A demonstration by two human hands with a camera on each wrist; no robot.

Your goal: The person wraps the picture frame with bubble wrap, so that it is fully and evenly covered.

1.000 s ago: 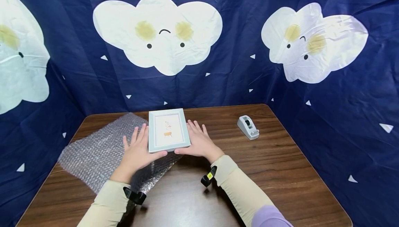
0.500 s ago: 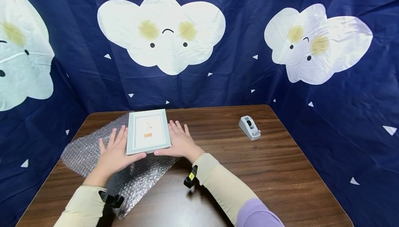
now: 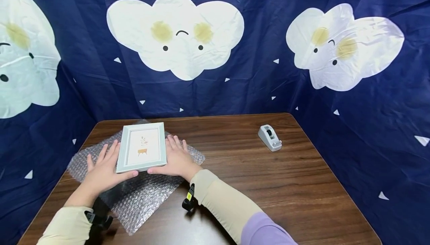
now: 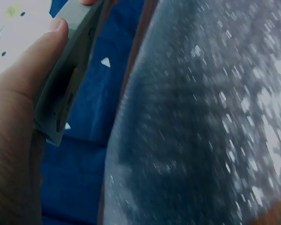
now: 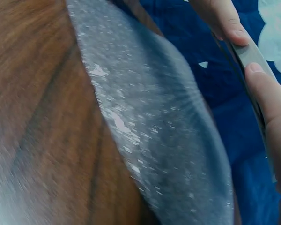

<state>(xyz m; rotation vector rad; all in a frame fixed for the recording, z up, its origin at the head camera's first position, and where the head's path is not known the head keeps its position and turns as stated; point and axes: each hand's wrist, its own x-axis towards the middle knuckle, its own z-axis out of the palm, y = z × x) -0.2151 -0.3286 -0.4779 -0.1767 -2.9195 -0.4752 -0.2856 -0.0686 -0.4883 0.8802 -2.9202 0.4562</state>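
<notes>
A pale-blue picture frame [image 3: 142, 146] with a potted-plant print faces up, tilted, between both hands. My left hand [image 3: 102, 173] holds its left side, fingers spread and thumb along the near edge. On the right side my right hand [image 3: 176, 161] holds it the same way, thumb pointing toward the other thumb. In the left wrist view the thumb presses the edge of the frame [image 4: 62, 105], raised off the sheet. Below lies a clear bubble wrap sheet [image 3: 147, 200], partly hidden by the frame and hands.
A white tape dispenser [image 3: 270, 138] stands at the back right of the brown wooden table [image 3: 268, 185]. Dark blue cloth [image 3: 258, 88] with white clouds hangs behind and at both sides. A camera is strapped on each wrist.
Both hands have carried the picture frame leftward over the bubble wrap, whose right corner now shows past the right hand. The tape dispenser stays in place on the table.
</notes>
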